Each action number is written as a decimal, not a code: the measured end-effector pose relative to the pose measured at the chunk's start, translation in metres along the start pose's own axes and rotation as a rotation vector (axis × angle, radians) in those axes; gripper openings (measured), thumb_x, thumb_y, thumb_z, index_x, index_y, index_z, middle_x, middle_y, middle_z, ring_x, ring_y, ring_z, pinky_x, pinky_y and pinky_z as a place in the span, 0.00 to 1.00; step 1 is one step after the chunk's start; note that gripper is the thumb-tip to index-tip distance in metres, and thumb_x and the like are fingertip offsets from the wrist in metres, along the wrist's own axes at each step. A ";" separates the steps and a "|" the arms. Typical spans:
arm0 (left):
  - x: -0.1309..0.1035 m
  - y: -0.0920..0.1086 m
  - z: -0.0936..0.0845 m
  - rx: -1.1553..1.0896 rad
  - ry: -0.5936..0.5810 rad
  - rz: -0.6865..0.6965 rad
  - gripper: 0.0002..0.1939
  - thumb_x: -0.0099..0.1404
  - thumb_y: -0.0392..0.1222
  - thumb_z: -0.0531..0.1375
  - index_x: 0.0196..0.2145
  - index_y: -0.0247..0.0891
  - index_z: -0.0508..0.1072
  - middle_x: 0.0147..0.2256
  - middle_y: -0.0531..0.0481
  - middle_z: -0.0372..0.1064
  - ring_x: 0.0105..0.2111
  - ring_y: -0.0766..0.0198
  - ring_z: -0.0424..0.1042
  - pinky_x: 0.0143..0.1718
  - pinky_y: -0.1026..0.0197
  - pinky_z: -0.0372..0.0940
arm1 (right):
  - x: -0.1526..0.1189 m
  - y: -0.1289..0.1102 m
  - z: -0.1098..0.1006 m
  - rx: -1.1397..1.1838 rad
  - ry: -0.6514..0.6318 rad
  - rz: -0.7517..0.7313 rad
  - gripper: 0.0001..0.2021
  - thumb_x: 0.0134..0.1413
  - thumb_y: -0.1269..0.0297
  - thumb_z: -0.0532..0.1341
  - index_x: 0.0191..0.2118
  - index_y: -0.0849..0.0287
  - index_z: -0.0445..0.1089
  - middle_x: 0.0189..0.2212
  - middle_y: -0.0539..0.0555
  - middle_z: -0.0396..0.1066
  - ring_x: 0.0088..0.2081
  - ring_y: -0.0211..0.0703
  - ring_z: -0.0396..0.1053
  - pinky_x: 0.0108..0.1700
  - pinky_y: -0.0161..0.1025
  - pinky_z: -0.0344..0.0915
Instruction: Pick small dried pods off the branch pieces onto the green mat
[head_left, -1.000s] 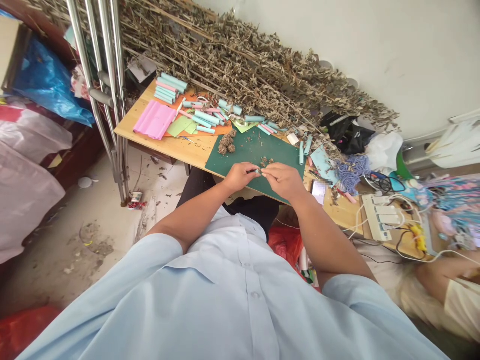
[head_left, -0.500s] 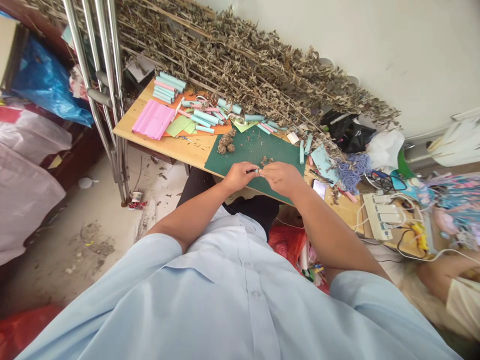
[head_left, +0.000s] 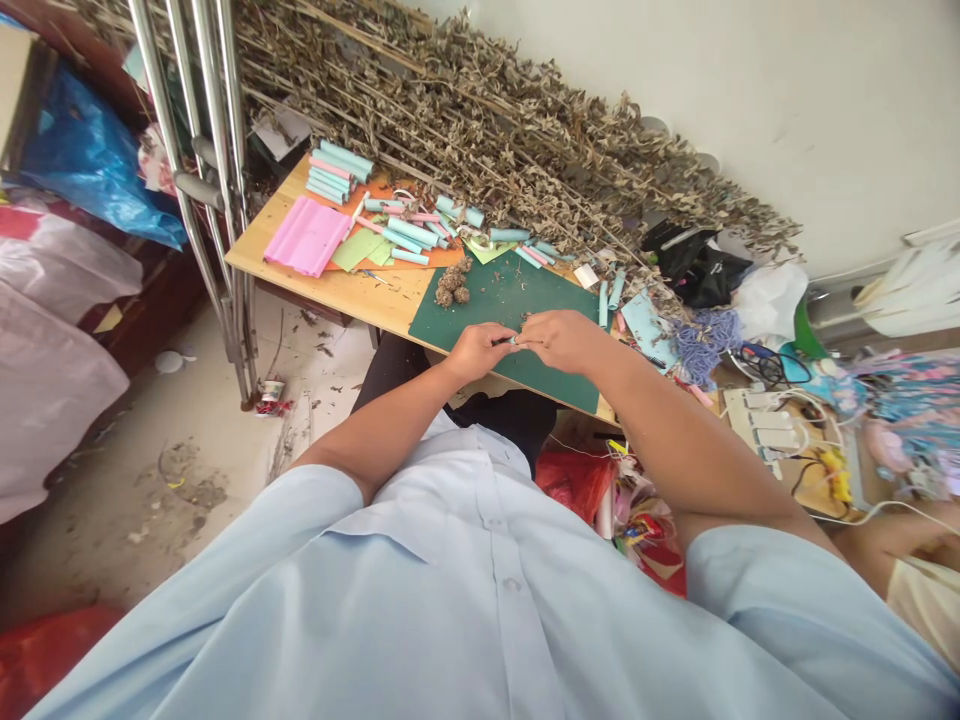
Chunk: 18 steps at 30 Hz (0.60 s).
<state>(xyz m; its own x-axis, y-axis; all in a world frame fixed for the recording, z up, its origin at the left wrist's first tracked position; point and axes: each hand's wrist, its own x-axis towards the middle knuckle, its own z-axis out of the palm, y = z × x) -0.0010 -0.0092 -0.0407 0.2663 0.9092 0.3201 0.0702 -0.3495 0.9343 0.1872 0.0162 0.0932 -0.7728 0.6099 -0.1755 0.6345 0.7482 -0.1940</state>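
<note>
My left hand is closed in a pinch at the front edge of the green mat. Its fingertips hold one end of a small, thin, pale roll, mostly covered by fingers. Against it from the right, my right hand pinches the other end, its fingers bent over the top. A clump of brown balls sits on the mat beyond my left hand. Several blue paper rolls and a pink sheet lie on the wooden table farther left.
Dried stalks are heaped along the table's back. Metal crutches stand at its left end. A power strip, purple yarn and cables are at the right. A person's bare limb shows at the right edge.
My right forearm has swung outward to the right and now covers the phone. The right hand has shifted slightly up and over the roll. My left hand has barely moved.
</note>
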 end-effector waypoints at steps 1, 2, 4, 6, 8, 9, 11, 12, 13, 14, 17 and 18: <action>0.000 0.000 0.000 0.001 0.004 -0.004 0.10 0.68 0.45 0.69 0.43 0.38 0.85 0.40 0.46 0.82 0.40 0.60 0.78 0.47 0.59 0.70 | 0.001 0.000 0.000 0.004 0.002 0.008 0.17 0.66 0.68 0.56 0.43 0.51 0.84 0.42 0.54 0.82 0.42 0.47 0.76 0.44 0.42 0.67; 0.000 -0.001 0.000 0.000 0.008 -0.006 0.10 0.68 0.45 0.69 0.43 0.38 0.85 0.40 0.46 0.82 0.40 0.60 0.78 0.47 0.60 0.70 | 0.002 0.001 0.000 0.006 0.003 0.017 0.17 0.66 0.68 0.56 0.43 0.51 0.85 0.42 0.54 0.82 0.42 0.47 0.76 0.44 0.42 0.67; 0.000 -0.001 0.001 -0.002 0.015 -0.001 0.09 0.68 0.45 0.69 0.43 0.38 0.85 0.40 0.46 0.82 0.40 0.60 0.78 0.47 0.60 0.70 | 0.004 0.000 0.000 0.007 -0.003 0.033 0.17 0.65 0.68 0.57 0.44 0.52 0.85 0.42 0.54 0.82 0.42 0.47 0.77 0.44 0.42 0.68; 0.000 -0.001 0.000 -0.007 0.017 0.006 0.09 0.68 0.44 0.69 0.43 0.38 0.85 0.40 0.46 0.81 0.40 0.61 0.78 0.46 0.60 0.69 | 0.005 -0.001 0.001 0.012 0.002 0.047 0.16 0.64 0.69 0.58 0.44 0.52 0.85 0.42 0.53 0.82 0.43 0.48 0.77 0.46 0.43 0.69; 0.001 -0.001 0.000 -0.009 0.016 0.002 0.09 0.68 0.44 0.69 0.43 0.38 0.85 0.39 0.46 0.81 0.39 0.61 0.78 0.45 0.60 0.69 | 0.003 -0.002 0.001 0.032 0.035 0.059 0.16 0.64 0.70 0.58 0.43 0.52 0.85 0.43 0.53 0.83 0.45 0.48 0.78 0.48 0.43 0.70; 0.001 0.000 0.000 -0.006 0.011 -0.001 0.09 0.68 0.44 0.68 0.43 0.38 0.85 0.39 0.47 0.81 0.39 0.61 0.77 0.45 0.61 0.69 | 0.001 -0.003 0.001 0.045 0.061 0.066 0.16 0.64 0.70 0.58 0.43 0.51 0.85 0.43 0.53 0.83 0.45 0.48 0.78 0.49 0.43 0.70; 0.001 0.000 -0.001 0.001 -0.004 -0.003 0.09 0.68 0.43 0.68 0.43 0.38 0.85 0.38 0.47 0.81 0.39 0.61 0.77 0.45 0.61 0.69 | -0.005 -0.005 0.002 0.074 0.125 0.091 0.16 0.64 0.68 0.58 0.43 0.51 0.85 0.43 0.53 0.83 0.45 0.48 0.79 0.50 0.43 0.72; 0.001 0.001 -0.002 0.005 -0.012 -0.002 0.09 0.68 0.42 0.68 0.44 0.38 0.85 0.38 0.47 0.81 0.39 0.61 0.77 0.45 0.61 0.69 | -0.009 -0.006 0.003 0.091 0.164 0.109 0.15 0.65 0.67 0.59 0.43 0.52 0.85 0.42 0.53 0.83 0.45 0.49 0.79 0.50 0.44 0.72; 0.001 0.001 -0.002 0.007 -0.014 -0.003 0.09 0.68 0.42 0.68 0.44 0.37 0.85 0.38 0.47 0.81 0.39 0.61 0.77 0.45 0.61 0.69 | -0.013 -0.008 0.004 0.107 0.211 0.131 0.14 0.65 0.66 0.59 0.43 0.52 0.85 0.43 0.53 0.83 0.45 0.49 0.79 0.51 0.44 0.72; 0.001 0.002 -0.002 0.008 -0.014 -0.007 0.09 0.67 0.41 0.68 0.44 0.37 0.84 0.39 0.47 0.81 0.39 0.61 0.77 0.45 0.61 0.69 | -0.017 -0.010 0.007 0.123 0.263 0.152 0.14 0.66 0.64 0.59 0.44 0.52 0.85 0.43 0.54 0.83 0.46 0.49 0.79 0.51 0.45 0.73; 0.001 0.003 -0.003 0.014 -0.006 -0.020 0.08 0.68 0.41 0.68 0.43 0.37 0.84 0.40 0.46 0.81 0.40 0.61 0.78 0.46 0.61 0.70 | -0.027 -0.019 0.018 0.155 0.369 0.179 0.15 0.69 0.60 0.59 0.52 0.52 0.82 0.47 0.56 0.82 0.49 0.50 0.78 0.53 0.46 0.73; 0.002 0.004 -0.003 0.017 -0.009 -0.019 0.08 0.68 0.41 0.67 0.43 0.37 0.84 0.40 0.46 0.81 0.40 0.61 0.78 0.46 0.60 0.70 | -0.029 -0.022 0.022 0.153 0.372 0.177 0.16 0.69 0.60 0.59 0.54 0.51 0.81 0.49 0.57 0.81 0.50 0.51 0.78 0.53 0.46 0.72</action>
<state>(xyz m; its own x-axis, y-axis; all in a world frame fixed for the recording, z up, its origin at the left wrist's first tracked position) -0.0029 -0.0086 -0.0362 0.2731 0.9138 0.3007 0.0915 -0.3358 0.9375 0.1962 -0.0241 0.0809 -0.5862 0.7988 0.1350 0.7308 0.5933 -0.3374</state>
